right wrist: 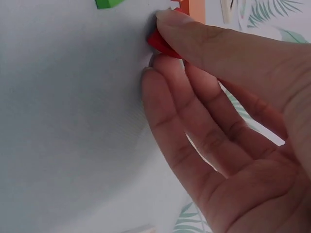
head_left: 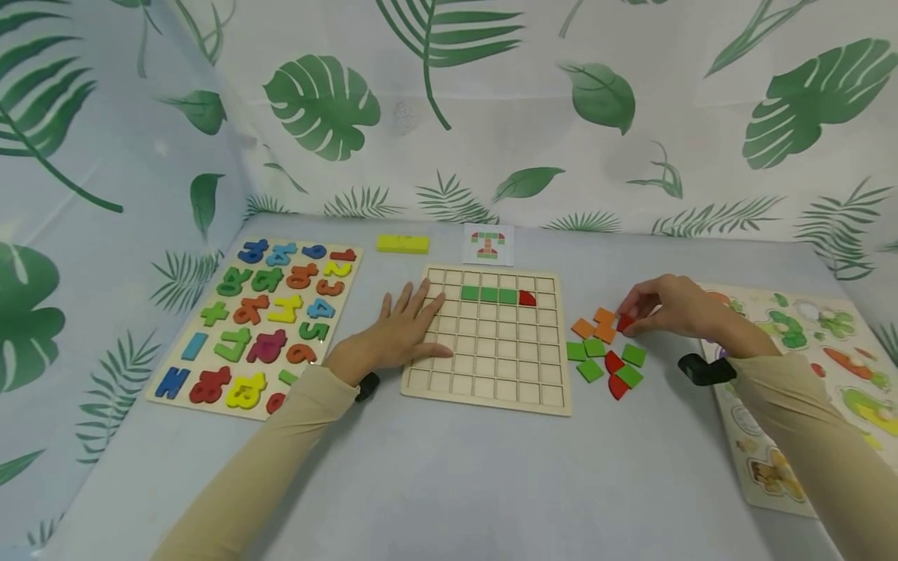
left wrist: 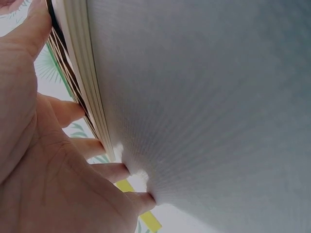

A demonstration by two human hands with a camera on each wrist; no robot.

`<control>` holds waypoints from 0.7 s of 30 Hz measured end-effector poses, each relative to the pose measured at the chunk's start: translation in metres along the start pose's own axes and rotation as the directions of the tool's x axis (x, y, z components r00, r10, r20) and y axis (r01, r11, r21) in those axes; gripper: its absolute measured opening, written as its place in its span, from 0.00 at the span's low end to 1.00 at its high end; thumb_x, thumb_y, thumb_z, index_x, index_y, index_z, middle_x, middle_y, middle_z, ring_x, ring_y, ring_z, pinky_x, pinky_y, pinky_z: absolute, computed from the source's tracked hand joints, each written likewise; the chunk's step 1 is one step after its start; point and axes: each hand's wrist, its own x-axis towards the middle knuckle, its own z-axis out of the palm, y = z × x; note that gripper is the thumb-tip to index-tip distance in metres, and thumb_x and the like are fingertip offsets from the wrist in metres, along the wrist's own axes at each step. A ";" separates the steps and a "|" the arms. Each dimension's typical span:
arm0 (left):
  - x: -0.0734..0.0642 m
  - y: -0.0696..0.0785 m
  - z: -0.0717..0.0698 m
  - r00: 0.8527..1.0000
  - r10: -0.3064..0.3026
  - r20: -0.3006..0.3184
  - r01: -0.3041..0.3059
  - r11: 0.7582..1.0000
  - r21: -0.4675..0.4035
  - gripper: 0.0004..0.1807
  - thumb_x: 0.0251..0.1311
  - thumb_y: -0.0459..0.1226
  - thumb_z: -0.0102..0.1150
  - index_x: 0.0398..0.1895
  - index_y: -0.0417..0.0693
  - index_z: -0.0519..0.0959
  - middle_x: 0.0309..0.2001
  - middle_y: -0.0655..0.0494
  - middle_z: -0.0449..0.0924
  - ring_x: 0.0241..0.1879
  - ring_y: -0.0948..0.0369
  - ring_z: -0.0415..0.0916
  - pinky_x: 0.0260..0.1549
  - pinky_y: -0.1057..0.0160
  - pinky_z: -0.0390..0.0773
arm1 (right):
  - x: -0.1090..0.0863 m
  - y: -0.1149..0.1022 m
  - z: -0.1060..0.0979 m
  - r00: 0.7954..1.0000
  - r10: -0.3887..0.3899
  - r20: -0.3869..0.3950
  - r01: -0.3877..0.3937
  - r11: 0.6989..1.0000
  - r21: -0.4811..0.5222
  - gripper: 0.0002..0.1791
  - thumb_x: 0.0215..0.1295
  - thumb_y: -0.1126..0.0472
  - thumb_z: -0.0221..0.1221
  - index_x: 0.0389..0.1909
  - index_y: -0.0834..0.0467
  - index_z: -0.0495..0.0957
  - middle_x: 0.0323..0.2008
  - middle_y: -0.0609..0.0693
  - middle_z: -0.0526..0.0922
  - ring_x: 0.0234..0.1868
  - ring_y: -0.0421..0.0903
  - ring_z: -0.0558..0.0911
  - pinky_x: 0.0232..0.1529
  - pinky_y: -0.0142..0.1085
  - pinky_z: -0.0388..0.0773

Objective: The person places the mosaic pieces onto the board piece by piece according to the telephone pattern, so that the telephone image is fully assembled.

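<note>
A square wooden grid board point(head_left: 484, 358) lies in the middle of the table. In its second row sit several green square tiles point(head_left: 489, 294) and a red quarter-circle tile point(head_left: 527, 298) at their right end. My left hand point(head_left: 396, 331) rests with spread, straight fingers on the board's left edge. To the right of the board, my right hand point(head_left: 677, 308) pinches a red tile point(right wrist: 164, 44) between thumb and fingers, low over the table. Beside it lie loose orange tiles point(head_left: 604, 315), green tiles point(head_left: 634, 355) and red quarter-circle tiles point(head_left: 617, 387).
Behind the board stands a small pattern card point(head_left: 488, 245) with a T-like figure, and a yellow block point(head_left: 403, 244) to its left. A number puzzle board point(head_left: 168, 387) lies at the left. At the right, a vegetable puzzle board point(head_left: 761, 483) lies partly under my right forearm.
</note>
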 end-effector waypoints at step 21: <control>0.001 -0.002 0.001 1.000 -0.003 0.002 0.003 1.000 -0.008 0.53 0.75 0.58 0.56 0.86 0.44 0.38 0.83 0.39 0.20 0.81 0.38 0.16 0.74 0.32 0.23 | 0.025 -0.033 0.001 0.971 -0.040 -0.236 0.067 0.992 0.108 0.09 0.65 0.63 0.73 0.44 0.61 0.89 0.38 0.53 0.90 0.41 0.43 0.84 0.40 0.28 0.74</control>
